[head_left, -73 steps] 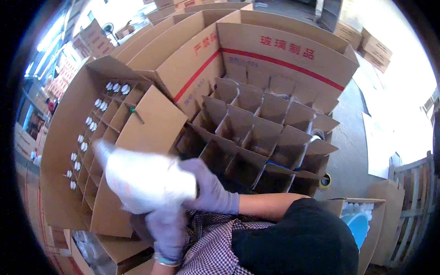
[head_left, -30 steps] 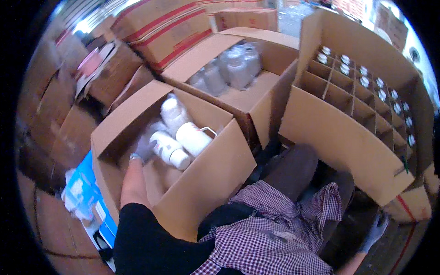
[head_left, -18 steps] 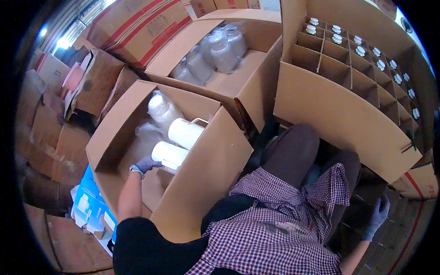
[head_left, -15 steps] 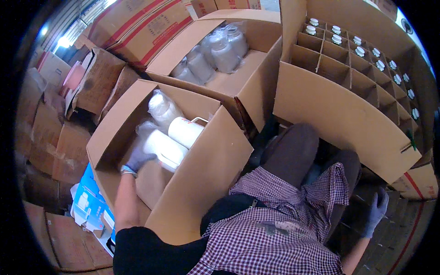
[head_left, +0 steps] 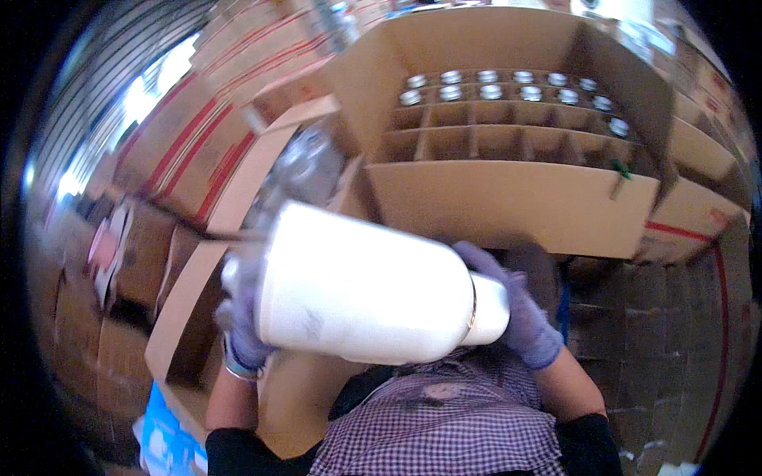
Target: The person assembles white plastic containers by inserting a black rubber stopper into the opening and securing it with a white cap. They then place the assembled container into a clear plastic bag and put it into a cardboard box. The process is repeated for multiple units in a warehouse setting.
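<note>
Holding a large white jar [head_left: 361, 293] on its side in front of your chest, you grip it with both gloved hands: your left hand [head_left: 242, 317] clasps its wide base, and your right hand [head_left: 520, 305] wraps its narrow neck end. Beyond it stands an open cardboard box [head_left: 508, 194] with dividers, its far cells holding metal-lidded jars [head_left: 488, 83]. Another open box [head_left: 186, 317] sits at your left.

Jar [head_left: 365, 293] between both hands, divided carton [head_left: 508, 151] behind it.
</note>
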The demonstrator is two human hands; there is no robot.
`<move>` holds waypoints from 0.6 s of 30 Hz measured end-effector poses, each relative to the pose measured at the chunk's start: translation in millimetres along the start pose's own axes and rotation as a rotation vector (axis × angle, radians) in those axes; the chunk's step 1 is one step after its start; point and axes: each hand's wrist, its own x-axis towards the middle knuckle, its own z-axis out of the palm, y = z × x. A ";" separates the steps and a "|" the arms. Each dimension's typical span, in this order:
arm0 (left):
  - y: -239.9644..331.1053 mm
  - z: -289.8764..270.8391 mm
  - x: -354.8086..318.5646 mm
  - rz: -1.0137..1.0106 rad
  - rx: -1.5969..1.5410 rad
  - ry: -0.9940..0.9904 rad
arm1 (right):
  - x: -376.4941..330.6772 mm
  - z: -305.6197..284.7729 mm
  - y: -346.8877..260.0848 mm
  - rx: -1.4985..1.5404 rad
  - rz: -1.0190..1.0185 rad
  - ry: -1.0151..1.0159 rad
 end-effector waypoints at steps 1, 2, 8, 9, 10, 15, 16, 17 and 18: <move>23.0 28.9 17.0 0.273 0.335 -0.166 | -3.3 -5.7 -3.7 -0.042 -0.030 -0.008; 45.9 58.7 35.7 0.605 0.611 -0.248 | -9.3 -15.4 -7.6 -0.144 -0.036 0.112; -6.1 173.2 43.1 0.049 -0.158 -0.088 | -35.9 -41.3 -32.2 -1.195 -0.790 0.466; -13.3 183.9 56.0 0.009 -0.156 -0.182 | -32.6 -39.8 -36.3 -1.251 -0.920 0.367; -10.9 193.2 67.6 -0.037 -0.254 -0.219 | -27.2 -37.8 -42.6 -1.299 -1.058 0.257; -18.6 215.7 80.4 -0.043 -0.363 -0.099 | 27.6 -44.4 -107.0 -1.242 -1.173 0.240; -32.5 209.9 79.7 0.150 0.066 -0.002 | 56.0 -55.5 -129.8 -1.363 -1.211 0.354; -34.1 208.1 78.5 0.133 0.073 0.061 | 85.8 -71.7 -144.5 -1.494 -1.154 0.462; -23.8 206.0 80.7 -0.107 -0.430 0.044 | 117.3 -91.2 -152.0 -1.594 -1.004 0.572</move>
